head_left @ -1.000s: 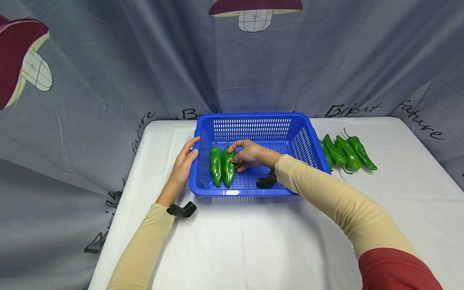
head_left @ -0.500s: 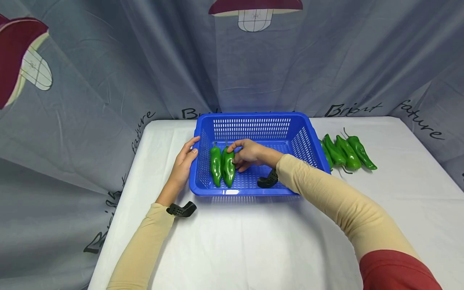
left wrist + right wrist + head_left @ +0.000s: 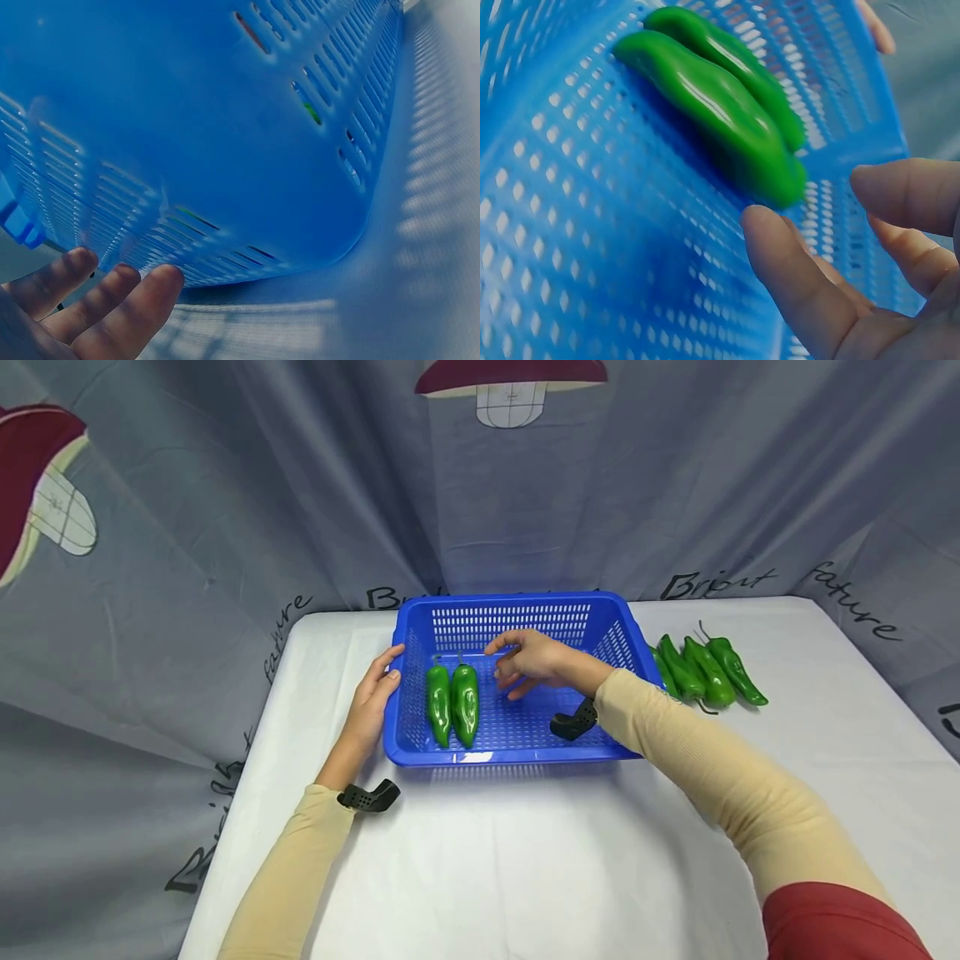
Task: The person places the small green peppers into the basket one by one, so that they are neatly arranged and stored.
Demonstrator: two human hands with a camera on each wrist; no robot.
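Observation:
My left hand [image 3: 368, 700] rests against the outside of the blue plastic basket [image 3: 517, 755] at its left rim. In the left wrist view its fingers [image 3: 142, 307] lie fairly straight by the slotted wall. Inside the basket, two glossy green peppers [image 3: 465, 703] lie side by side at the left, stems toward the back. My right hand [image 3: 534, 660] hovers over the basket just right of them, thumb and fingers spread, holding nothing. The right wrist view shows a gap between its fingertips and the nearer green pepper [image 3: 712, 112].
Several more green peppers [image 3: 708, 672] lie on the white tablecloth [image 3: 480, 860], just right of the basket. A grey curtain [image 3: 337, 485] with printed lamps and lettering hangs behind the table. Each wrist wears a black camera mount [image 3: 370, 797].
My right hand has let go of the right-hand pepper in the basket and moved up and to the right. The left hand stays at the basket's rim. The head view has shifted slightly.

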